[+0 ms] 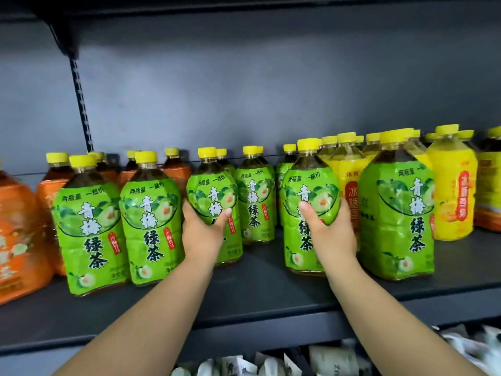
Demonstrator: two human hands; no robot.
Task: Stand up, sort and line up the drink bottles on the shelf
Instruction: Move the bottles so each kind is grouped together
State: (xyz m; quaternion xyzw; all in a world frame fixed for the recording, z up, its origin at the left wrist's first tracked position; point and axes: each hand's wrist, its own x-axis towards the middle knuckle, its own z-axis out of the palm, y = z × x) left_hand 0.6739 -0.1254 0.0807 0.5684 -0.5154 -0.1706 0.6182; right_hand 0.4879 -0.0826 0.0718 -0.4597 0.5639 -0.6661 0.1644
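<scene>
Green-labelled tea bottles with yellow caps stand upright along the dark shelf (271, 289). My left hand (202, 234) grips one green bottle (214, 191) in the middle, thumb across its label. My right hand (330, 234) grips another green bottle (309, 191) just to the right. Two green bottles (89, 234) (151, 229) stand at the front left, one (398, 218) at the front right, and more (254, 196) stand behind. Orange-labelled bottles (51, 196) fill the left, yellow-labelled bottles (452, 191) the right.
The grey back panel (244, 90) rises behind the bottles, and an upper shelf bracket (65, 42) sits at the top left. White packets (271, 365) lie on the shelf below. Bare shelf surface shows in front of the bottles.
</scene>
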